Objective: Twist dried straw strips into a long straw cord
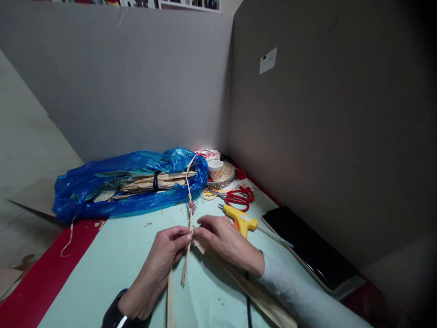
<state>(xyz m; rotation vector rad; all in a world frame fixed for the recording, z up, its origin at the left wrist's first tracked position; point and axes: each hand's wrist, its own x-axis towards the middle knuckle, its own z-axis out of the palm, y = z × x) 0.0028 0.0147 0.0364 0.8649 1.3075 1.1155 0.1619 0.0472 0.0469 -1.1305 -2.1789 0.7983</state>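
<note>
A thin pale braid of dried plant strips [190, 196] runs from the blue bag toward me. At its near end, my left hand [162, 253] pinches it between thumb and fingers. My right hand [227, 239] is closed at the same spot, thumb and forefinger meeting the strips. Below the pinch a narrow loose strip [185, 272] hangs toward me. A wide dried strip [261, 298] passes under my right forearm, and a further pale strip [170, 300] lies near my left wrist. The exact crossing of strips is partly hidden by my fingers.
A blue plastic bag [82, 193] holds a tied bundle of dried strips [143, 183]. Nearby stand a paper cup [215, 171] and a woven basket [227, 174]. Red-handled scissors [239, 198], a yellow glue gun [241, 217] and a black flat object [307, 246] lie rightward. Grey partitions rise behind.
</note>
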